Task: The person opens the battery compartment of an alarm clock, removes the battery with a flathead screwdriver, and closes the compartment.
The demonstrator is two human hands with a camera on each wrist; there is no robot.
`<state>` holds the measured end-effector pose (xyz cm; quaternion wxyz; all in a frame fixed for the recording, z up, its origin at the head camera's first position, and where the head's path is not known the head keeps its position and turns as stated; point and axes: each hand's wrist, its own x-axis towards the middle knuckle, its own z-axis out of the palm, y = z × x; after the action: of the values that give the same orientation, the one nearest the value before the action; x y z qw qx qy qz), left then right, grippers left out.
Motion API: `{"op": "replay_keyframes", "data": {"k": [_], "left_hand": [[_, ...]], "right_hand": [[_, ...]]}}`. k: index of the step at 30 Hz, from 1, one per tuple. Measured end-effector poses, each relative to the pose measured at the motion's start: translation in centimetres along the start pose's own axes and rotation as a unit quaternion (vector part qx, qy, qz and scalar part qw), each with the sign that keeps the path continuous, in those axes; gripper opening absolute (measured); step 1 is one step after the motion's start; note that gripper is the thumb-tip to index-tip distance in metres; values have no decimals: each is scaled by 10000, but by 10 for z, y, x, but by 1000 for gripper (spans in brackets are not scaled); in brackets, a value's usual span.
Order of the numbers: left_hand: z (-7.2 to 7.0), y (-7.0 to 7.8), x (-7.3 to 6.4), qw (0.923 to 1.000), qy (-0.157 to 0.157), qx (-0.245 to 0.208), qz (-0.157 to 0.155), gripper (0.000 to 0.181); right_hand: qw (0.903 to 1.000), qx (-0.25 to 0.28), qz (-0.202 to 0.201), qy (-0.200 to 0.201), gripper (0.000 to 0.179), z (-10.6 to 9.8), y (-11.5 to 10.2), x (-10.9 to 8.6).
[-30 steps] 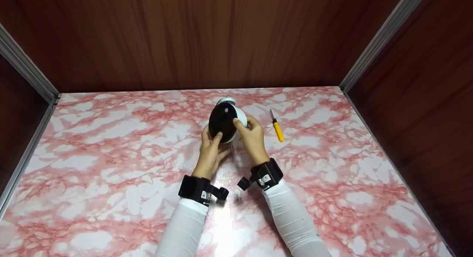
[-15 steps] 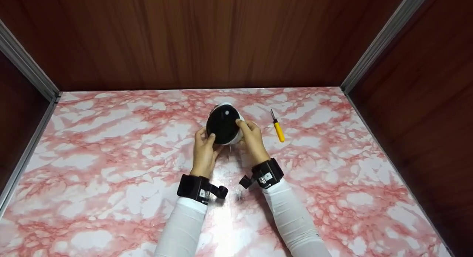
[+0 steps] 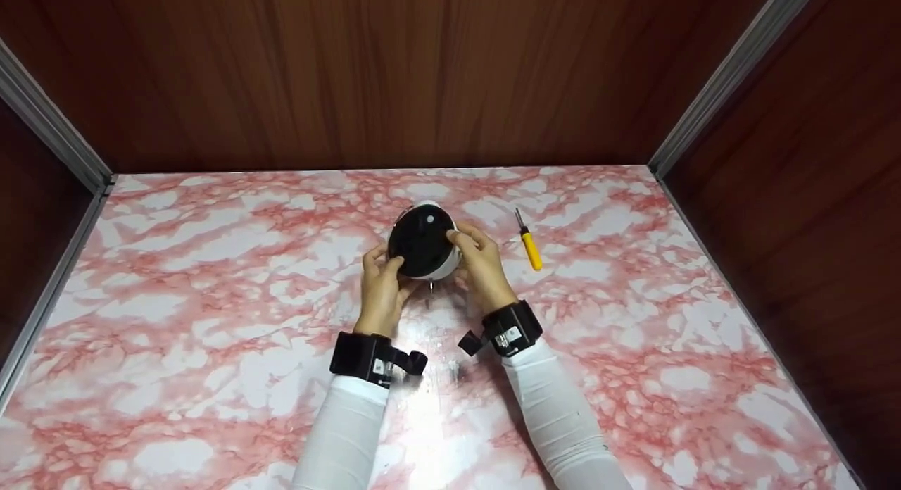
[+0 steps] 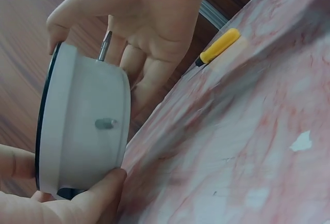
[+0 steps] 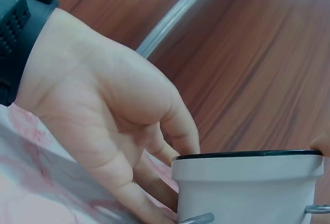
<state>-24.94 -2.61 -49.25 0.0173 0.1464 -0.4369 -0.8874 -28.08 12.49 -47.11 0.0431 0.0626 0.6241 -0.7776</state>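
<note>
My two hands hold a round white device with a glossy black face, tilted up towards the head camera. At its left edge my left hand grips with the thumb on the face rim and fingers behind. My right hand grips the opposite edge, thumb likewise on the face. The left wrist view shows the white housing side-on, with a short metal peg and a second one near the right hand's fingers. In the right wrist view the thin black rim faces up. The device's back is hidden.
A screwdriver with a yellow handle lies on the table to the right of the hands, its shaft pointing away. The table has a red and white marbled surface. Dark wood panels with metal corner strips enclose it at the back and sides.
Both hands have turned the device so its black face points more squarely at the head camera, and it has shifted slightly left and nearer. The white dome visible behind its top is now hidden.
</note>
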Motion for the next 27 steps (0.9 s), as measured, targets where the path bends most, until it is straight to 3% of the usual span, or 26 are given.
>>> {"op": "replay_keyframes", "data": {"k": [4, 9, 15, 18, 23, 27], "left_hand": [[-3, 1, 2, 9999, 31, 32, -105, 40], [-9, 3, 4, 9994, -149, 149, -264, 54], [-10, 2, 6, 9983, -379, 441, 90, 56], [-9, 2, 5, 9952, -367, 838, 343, 52], [-9, 3, 4, 9787, -174, 1869, 830, 47], [-10, 2, 3, 9584, -99, 2628, 1113, 48]], "right_hand": [[9999, 31, -62, 109, 30, -1, 3, 3], [9995, 276, 50, 111, 14, -3, 7, 6], [9994, 318, 73, 101, 11, -5, 6, 7], [9997, -139, -17, 179, 14, -7, 4, 7], [9914, -1235, -326, 281, 26, -8, 1, 7], [9868, -1550, -408, 243, 30, -8, -1, 5]]}}
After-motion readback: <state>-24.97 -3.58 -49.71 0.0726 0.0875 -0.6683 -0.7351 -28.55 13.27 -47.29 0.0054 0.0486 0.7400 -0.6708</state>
